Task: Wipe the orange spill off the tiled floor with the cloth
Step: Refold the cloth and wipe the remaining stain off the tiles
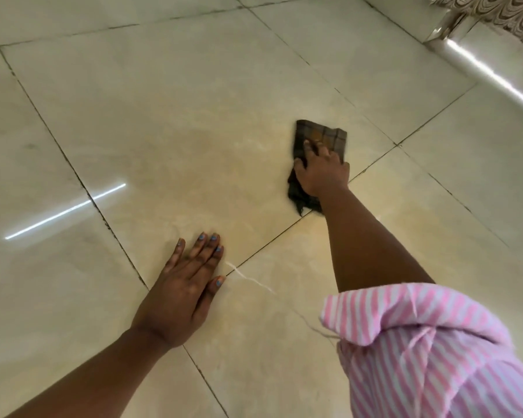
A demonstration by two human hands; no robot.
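A dark brown checked cloth (320, 137) lies on the cream tiled floor (194, 101) right of centre. My right hand (322, 168) presses down on it with fingers spread, covering its middle; the cloth's ends stick out above and below the hand. A faint orange-yellow smear (212, 182) tints the tile left of the cloth and reaches toward my left hand. My left hand (184, 285) rests flat on the floor near the front, fingers apart, holding nothing.
A shiny metallic furniture base (480, 64) with patterned fabric (501, 13) above it stands at the top right. A thin white streak (251, 279) marks the tile beside my left thumb. My pink striped sleeve (429, 351) fills the bottom right. Dark grout lines cross the floor.
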